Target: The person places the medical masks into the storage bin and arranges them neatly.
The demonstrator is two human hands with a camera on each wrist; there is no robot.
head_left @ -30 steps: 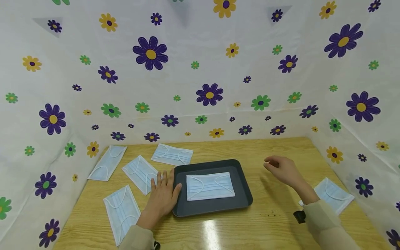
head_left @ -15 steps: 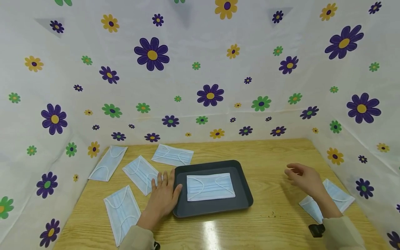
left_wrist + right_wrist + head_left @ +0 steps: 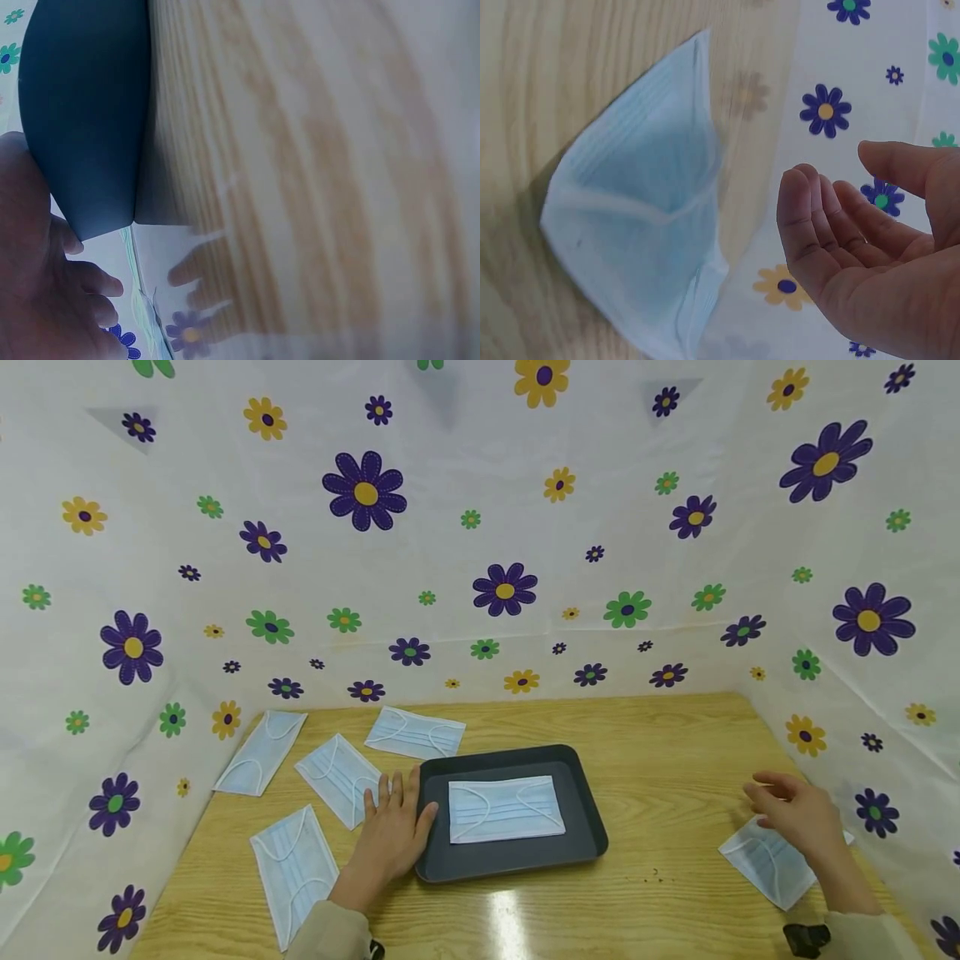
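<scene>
A dark grey tray sits mid-table with a light blue face mask lying flat in it. My left hand rests beside the tray's left side, fingers extended and thumb touching its rim; the left wrist view shows the tray wall next to the fingers. Over the right-hand mask hovers my right hand, its fingers loosely bent and holding nothing. In the right wrist view that mask lies apart from the hand, which hides part of it in the head view.
Several more masks lie left of the tray: one at the back, one by the left fingertips, one at the far left, one near the front. Flower-printed white cloth walls the table on three sides.
My right hand has moved rightward and a little nearer, from beside the tray to above the right-hand mask. My left hand, the tray and the masks have stayed in place.
</scene>
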